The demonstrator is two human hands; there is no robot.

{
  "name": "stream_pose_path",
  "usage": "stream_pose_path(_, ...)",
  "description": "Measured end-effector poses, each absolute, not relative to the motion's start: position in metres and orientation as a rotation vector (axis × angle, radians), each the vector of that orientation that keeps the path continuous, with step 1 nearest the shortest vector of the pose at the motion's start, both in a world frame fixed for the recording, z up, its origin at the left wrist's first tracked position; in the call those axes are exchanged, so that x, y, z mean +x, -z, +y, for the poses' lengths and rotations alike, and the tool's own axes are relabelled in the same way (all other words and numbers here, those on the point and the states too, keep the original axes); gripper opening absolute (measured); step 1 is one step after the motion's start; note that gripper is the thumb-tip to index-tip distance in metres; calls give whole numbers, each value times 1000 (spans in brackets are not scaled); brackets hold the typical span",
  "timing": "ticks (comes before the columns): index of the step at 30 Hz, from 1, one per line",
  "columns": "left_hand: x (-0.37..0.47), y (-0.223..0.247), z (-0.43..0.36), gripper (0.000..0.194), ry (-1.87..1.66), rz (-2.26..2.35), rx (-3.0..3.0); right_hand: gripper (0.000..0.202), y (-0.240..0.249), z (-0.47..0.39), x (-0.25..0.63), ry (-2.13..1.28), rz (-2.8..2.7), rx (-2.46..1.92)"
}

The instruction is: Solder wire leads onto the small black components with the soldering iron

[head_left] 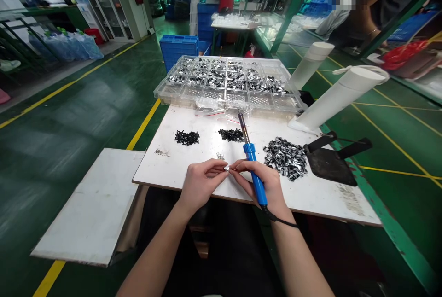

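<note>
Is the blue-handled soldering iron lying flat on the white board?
No, the right hand holds the soldering iron off the white board, tip pointing away.

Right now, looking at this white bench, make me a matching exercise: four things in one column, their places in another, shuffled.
1. soldering iron
2. compartment tray
3. shiny metal pile
4. tiny silver part

A. far edge of the board
B. pinched between both hands' fingertips
C. in the right hand
D. beside the black stand

Pairs: 1-C, 2-A, 3-D, 4-B
</note>
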State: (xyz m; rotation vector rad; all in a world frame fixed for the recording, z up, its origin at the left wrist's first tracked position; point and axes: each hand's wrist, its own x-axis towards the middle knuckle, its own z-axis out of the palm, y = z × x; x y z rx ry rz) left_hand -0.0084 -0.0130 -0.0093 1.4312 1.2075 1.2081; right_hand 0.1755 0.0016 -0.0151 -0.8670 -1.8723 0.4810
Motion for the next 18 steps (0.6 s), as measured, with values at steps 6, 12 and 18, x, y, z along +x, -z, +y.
stream_pose_path(6, -7, 10, -13, 16, -1261, 1219, 1476, 18, 13, 1, 175, -461, -1894, -876)
stream_pose_path(12, -8, 10, -14, 20, -1301, 1228, 1532, 19, 14, 0, 177, -465, -1890, -868)
stream_pose_path(18, -8, 10, -14, 16, -1293, 1248, 1532, 18, 14, -1, 178, -454, -1907, -866)
